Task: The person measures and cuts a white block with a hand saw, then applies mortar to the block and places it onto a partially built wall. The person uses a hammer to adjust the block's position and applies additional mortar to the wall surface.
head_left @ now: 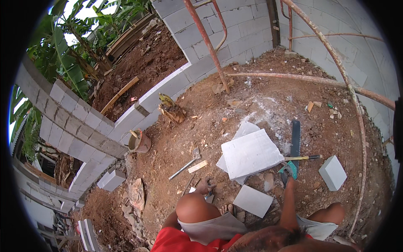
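Observation:
My right hand [289, 178] is closed around the green handle [292, 169] of a handsaw. The saw's dark, broad blade [296, 136] points away from me, just right of a white block [251, 153] lying on other pale slabs. My left hand [204, 185] hangs beside my left knee, low over the dirt. Its fingers look loosely bent and apart, with nothing plainly between them. Small pale block pieces [210, 198] lie under and beside it. A flat cut slab [252, 201] rests on the ground between my hands. From the stack's right edge sticks out a yellow, black-ended tool handle [303, 158].
A metal-handled hammer [182, 169] and a wood strip [197, 166] lie ahead of my left hand. One block [333, 173] stands at right. Farther off are a bucket [140, 141], a plant stump [172, 110], rusty scaffold pipes [331, 50] and block walls [247, 31].

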Demonstrator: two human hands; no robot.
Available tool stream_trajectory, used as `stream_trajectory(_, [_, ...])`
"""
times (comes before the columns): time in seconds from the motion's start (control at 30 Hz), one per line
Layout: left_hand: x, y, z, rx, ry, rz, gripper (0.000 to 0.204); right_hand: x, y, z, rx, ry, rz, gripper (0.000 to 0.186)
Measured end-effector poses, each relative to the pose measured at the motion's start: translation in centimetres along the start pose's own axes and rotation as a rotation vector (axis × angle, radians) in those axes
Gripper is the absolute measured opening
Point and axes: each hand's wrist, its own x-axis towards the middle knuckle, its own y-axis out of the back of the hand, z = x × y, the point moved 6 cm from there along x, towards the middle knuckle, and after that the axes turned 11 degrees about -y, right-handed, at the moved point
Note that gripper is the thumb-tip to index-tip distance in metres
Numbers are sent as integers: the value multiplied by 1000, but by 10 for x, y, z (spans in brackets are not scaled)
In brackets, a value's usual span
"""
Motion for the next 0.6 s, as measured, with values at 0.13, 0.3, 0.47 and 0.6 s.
stream_trajectory(0.13, [25, 9, -6, 163, -196, 94, 71, -12, 30, 39, 459, -191, -614, 40])
stream_trajectory(0.3, [58, 93, 77, 395, -493, 219, 64, -136, 50, 47, 758, -650, -1241, 39])
stream_trajectory(0.47, [77, 149, 232, -312, -412, -85, 46, -210, 79, 44, 849, -473, -1382, 48])
stream_trajectory(0.6, [62, 140, 328, -312, -539, -305, 52, -248, 86, 25, 695, -409, -1582, 32])
